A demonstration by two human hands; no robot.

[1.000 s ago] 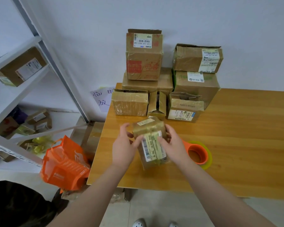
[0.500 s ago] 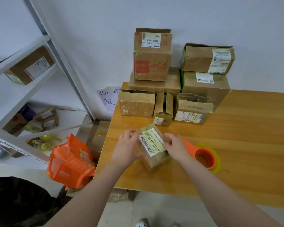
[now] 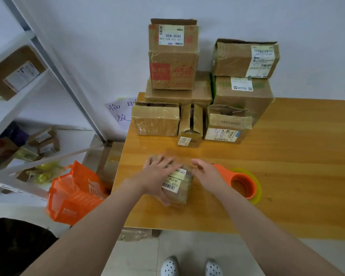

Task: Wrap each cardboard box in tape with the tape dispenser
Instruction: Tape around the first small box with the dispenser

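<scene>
A person's left hand presses down on a small taped cardboard box, fingers spread flat across its top. The box lies near the front left corner of the wooden surface, its barcode label facing up. The right hand is just beside the box's right end, loosely curved and holding nothing. The orange tape dispenser lies on the surface immediately right of that hand. More boxes are stacked against the far wall.

Pale wall, white metal shelving, wooden table, tiled floor.
</scene>
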